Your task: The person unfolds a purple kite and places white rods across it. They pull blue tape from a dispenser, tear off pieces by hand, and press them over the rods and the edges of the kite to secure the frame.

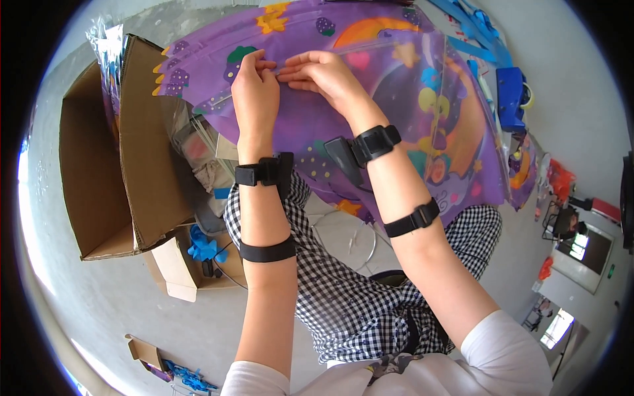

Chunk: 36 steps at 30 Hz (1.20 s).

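Observation:
A large purple sheet (297, 119) printed with stars, berries and a moon spreads across my lap and beyond my knees. Over its upper left part, my left hand (256, 89) has its fingers curled in. My right hand (323, 78) comes close beside it, palm turned inward, fingertips drawn together toward the left hand. Anything pinched in either hand is too small or hidden to make out. A clear plastic layer (389, 72) covers part of the sheet on the right. A pale thin strip (221, 100) runs along the sheet left of my left hand.
At left stands an open cardboard box (148, 152) with shiny plastic packaging (109, 53) over its edge. A smaller carton (178, 261) holds blue material (206, 245). Blue ribbons (479, 30) and a blue tape dispenser (510, 99) lie at upper right.

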Tool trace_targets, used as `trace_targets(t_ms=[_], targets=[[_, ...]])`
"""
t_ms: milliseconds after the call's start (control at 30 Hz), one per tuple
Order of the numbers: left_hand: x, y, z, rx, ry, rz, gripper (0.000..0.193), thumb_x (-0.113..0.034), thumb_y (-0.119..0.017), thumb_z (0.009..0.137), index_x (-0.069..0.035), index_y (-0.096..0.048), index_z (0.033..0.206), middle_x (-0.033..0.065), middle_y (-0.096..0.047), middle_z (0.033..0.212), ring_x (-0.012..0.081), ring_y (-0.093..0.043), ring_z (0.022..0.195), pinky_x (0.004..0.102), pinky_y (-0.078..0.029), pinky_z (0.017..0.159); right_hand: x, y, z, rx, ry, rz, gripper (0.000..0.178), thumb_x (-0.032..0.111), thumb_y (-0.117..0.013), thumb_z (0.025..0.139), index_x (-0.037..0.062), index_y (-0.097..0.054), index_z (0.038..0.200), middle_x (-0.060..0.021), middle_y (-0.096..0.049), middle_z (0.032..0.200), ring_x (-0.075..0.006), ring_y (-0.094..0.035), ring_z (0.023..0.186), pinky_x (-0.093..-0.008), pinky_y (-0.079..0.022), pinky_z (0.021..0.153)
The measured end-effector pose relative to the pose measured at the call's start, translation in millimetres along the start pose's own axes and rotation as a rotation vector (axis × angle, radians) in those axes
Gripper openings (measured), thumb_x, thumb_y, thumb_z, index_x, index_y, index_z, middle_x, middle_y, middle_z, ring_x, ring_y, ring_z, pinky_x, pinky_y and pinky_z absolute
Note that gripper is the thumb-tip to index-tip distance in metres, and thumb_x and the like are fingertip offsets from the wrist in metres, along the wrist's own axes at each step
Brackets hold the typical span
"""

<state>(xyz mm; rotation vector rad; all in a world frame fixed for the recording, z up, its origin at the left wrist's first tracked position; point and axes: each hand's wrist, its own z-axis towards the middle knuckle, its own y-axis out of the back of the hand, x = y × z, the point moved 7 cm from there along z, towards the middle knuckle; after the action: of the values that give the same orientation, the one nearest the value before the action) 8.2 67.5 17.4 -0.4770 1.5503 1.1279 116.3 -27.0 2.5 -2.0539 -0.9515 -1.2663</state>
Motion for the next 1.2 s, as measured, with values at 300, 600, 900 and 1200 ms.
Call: trace_targets(t_ms=[300, 600, 900, 1200], targets=[[-12.6, -20.7, -5.9, 0.195, 0.064, -0.382, 0.031, 0.0, -0.055, 0.088, 0.004, -0.059, 0.118, 0.0128, -0.071, 0.098, 0.0192, -0.069, 0.088, 0.0284, -0.053, 0.078, 46.3, 110.9, -20.2, -0.325, 0.202, 0.062, 0.019, -0.001, -0.052, 0.089, -0.0054, -0.061, 0.106, -0.0176, -0.069, 0.102, -0.0236, -0.07, 0.093, -0.0317, -0.056, 0.083], [22.1, -44.0, 6.6, 0.177, 0.188, -0.363, 0.038, -0.003, -0.063, 0.084, 0.005, -0.058, 0.12, 0.0141, -0.07, 0.102, 0.02, -0.068, 0.089, 0.0289, -0.052, 0.08, 32.7, 142.0, -19.0, -0.635, 0.462, 0.0, 0.036, -0.004, -0.056, 0.089, -0.0044, -0.046, 0.124, -0.019, -0.06, 0.119, -0.0243, -0.064, 0.105, -0.032, -0.053, 0.088], [7.5, 64.6, 3.4, -0.335, -0.097, 0.342, 0.051, -0.017, -0.066, 0.081, 0.005, -0.055, 0.126, 0.024, -0.06, 0.125, 0.0364, -0.055, 0.121, 0.0427, -0.041, 0.104, 15.0, 176.9, -283.0, -0.577, 0.525, -0.933, 0.044, -0.002, -0.057, 0.089, 0.0022, -0.046, 0.132, -0.0167, -0.057, 0.126, -0.0301, -0.059, 0.116, -0.0368, -0.047, 0.096], [40.1, 77.2, 13.2, 0.06, 0.106, 1.076, 0.068, -0.05, -0.071, 0.07, -0.016, -0.062, 0.128, 0.0127, -0.065, 0.125, 0.034, -0.055, 0.121, 0.0486, -0.036, 0.103, -89.6, 181.5, -440.5, -0.412, 0.273, -0.94, 0.045, 0.003, -0.058, 0.091, 0.001, -0.042, 0.133, -0.0189, -0.05, 0.136, -0.0375, -0.054, 0.121, -0.0413, -0.049, 0.096]])
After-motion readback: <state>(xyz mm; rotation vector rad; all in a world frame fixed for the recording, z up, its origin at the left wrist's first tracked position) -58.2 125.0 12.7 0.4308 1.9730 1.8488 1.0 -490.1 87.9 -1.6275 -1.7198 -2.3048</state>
